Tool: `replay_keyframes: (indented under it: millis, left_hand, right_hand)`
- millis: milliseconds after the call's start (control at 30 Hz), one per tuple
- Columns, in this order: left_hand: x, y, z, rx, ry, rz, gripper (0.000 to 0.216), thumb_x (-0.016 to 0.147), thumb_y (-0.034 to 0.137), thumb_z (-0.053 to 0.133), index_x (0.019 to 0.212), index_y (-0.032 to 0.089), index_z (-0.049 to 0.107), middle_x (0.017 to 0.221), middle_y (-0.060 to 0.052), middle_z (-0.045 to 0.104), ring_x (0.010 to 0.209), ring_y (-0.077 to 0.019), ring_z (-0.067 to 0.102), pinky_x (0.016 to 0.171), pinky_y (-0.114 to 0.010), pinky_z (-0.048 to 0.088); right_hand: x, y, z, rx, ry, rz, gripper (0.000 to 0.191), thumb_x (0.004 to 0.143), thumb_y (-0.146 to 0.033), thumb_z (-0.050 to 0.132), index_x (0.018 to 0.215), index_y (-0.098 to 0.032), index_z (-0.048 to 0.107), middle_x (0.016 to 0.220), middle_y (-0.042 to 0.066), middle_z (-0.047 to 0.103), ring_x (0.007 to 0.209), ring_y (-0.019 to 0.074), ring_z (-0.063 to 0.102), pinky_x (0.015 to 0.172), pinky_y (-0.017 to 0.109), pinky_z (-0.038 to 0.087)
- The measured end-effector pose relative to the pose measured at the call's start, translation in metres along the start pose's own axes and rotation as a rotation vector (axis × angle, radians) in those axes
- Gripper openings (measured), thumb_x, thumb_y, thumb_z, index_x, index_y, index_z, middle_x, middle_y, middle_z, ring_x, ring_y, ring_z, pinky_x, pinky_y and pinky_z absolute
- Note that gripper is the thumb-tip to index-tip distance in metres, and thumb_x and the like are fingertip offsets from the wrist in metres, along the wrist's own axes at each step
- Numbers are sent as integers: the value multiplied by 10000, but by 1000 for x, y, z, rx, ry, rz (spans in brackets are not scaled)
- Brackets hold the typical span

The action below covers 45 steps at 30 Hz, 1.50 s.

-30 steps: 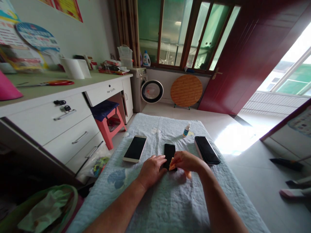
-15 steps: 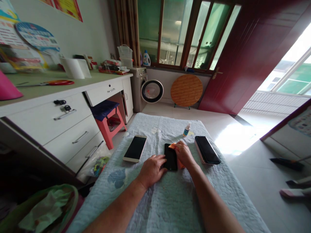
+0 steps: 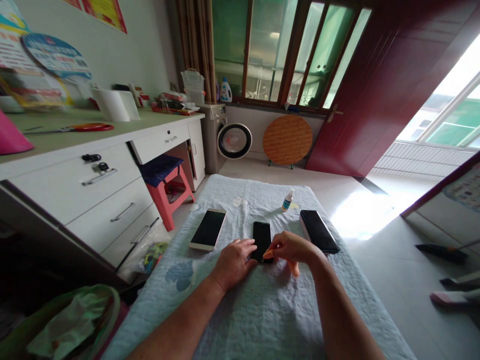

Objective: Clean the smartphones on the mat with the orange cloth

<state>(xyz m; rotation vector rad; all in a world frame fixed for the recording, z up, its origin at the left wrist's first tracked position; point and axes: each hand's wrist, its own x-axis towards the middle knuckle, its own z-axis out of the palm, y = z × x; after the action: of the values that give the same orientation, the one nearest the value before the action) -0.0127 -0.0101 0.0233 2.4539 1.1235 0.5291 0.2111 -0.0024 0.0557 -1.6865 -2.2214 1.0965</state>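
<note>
A black smartphone (image 3: 261, 234) lies flat on the pale blue quilted cover, screen up. My left hand (image 3: 234, 260) grips it along its left edge, fingertips on the side and thumb by the lower corner. My right hand (image 3: 290, 246) is closed on an orange cloth (image 3: 294, 269), pressing a bunched end onto the lower part of the screen while the rest hangs below the palm. Left of my hands is a gold-framed smartphone (image 3: 208, 229). To the right sits a dark phone (image 3: 318, 231) on top of a pinkish item. A small spray bottle (image 3: 287, 201) stands upright behind.
The quilted cover (image 3: 258, 310) spans the surface before me. At left are a white desk (image 3: 146, 142), a red stool (image 3: 168, 187) and a green-rimmed bin (image 3: 112, 305). A washing machine (image 3: 215, 135) with its door open and a round wooden tabletop (image 3: 288, 140) stand beyond.
My right hand has moved the orange cloth from the upper part of the black smartphone's screen down to its lower end. The left hand and the phone have stayed in place.
</note>
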Motion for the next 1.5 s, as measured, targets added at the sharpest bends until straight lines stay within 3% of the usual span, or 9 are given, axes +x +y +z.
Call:
replay_keyframes:
  millis: [200, 367, 667, 933, 1100, 1200, 1333, 1500]
  left_hand:
    - [-1, -1, 0, 13, -1, 11, 346, 814, 278, 647, 1148, 186, 655, 1279, -75, 602, 1124, -252, 568, 997, -369, 432]
    - [0, -2, 1, 17, 0, 22, 339, 802, 261, 660, 1136, 201, 658, 1254, -57, 614, 1077, -242, 580, 966, -351, 449]
    - [0, 0, 0, 10, 2, 40, 311, 804, 244, 644, 1114, 226, 649, 1197, -27, 638, 1044, -230, 576, 952, -344, 448]
    - [-1, 0, 1, 15, 8, 26, 332, 804, 242, 638, 1136, 229, 641, 1224, -30, 626, 1051, -235, 571, 953, -355, 446]
    - [-1, -1, 3, -41, 27, 10, 331, 784, 229, 657, 1114, 241, 621, 1158, -23, 647, 1044, -235, 578, 937, -351, 447]
    - [-1, -1, 6, -94, 73, -32, 414, 769, 237, 670, 1165, 243, 550, 1116, -34, 643, 1054, -238, 579, 930, -355, 451]
    - [-1, -6, 12, -132, 160, -44, 642, 774, 302, 671, 1333, 214, 368, 1270, -103, 541, 1175, -258, 518, 988, -394, 430]
    - [-1, -11, 16, -76, 163, -19, 729, 792, 383, 643, 1397, 210, 276, 1348, -143, 464, 1266, -296, 442, 1040, -461, 389]
  right_hand:
    - [27, 10, 18, -149, 514, -66, 284, 817, -126, 498, 918, -200, 753, 849, 40, 663, 812, 144, 594, 773, 237, 423]
    - [48, 9, 30, -231, 656, -52, 300, 882, -126, 441, 950, -187, 727, 901, 58, 629, 884, 161, 546, 850, 264, 385]
    - [61, -10, 41, -374, 520, -214, 277, 936, -174, 411, 980, -230, 679, 1104, 31, 641, 925, 165, 526, 872, 296, 314]
    - [58, 9, 36, -360, 668, -88, 317, 899, -122, 409, 971, -196, 708, 1025, 69, 642, 950, 178, 510, 877, 280, 342]
    - [56, 6, 39, -325, 625, -135, 333, 902, -138, 407, 986, -216, 720, 1025, 59, 622, 941, 171, 511, 860, 261, 378]
    - [50, -3, 40, -299, 565, -207, 332, 899, -140, 425, 978, -241, 731, 998, 50, 627, 925, 165, 525, 852, 256, 390]
    - [35, -15, 35, -190, 436, -266, 312, 857, -113, 475, 911, -248, 751, 964, 35, 626, 886, 140, 560, 844, 245, 409]
    - [12, -27, 22, -52, 105, -359, 307, 784, -72, 507, 847, -229, 763, 901, 15, 639, 839, 119, 595, 796, 199, 434]
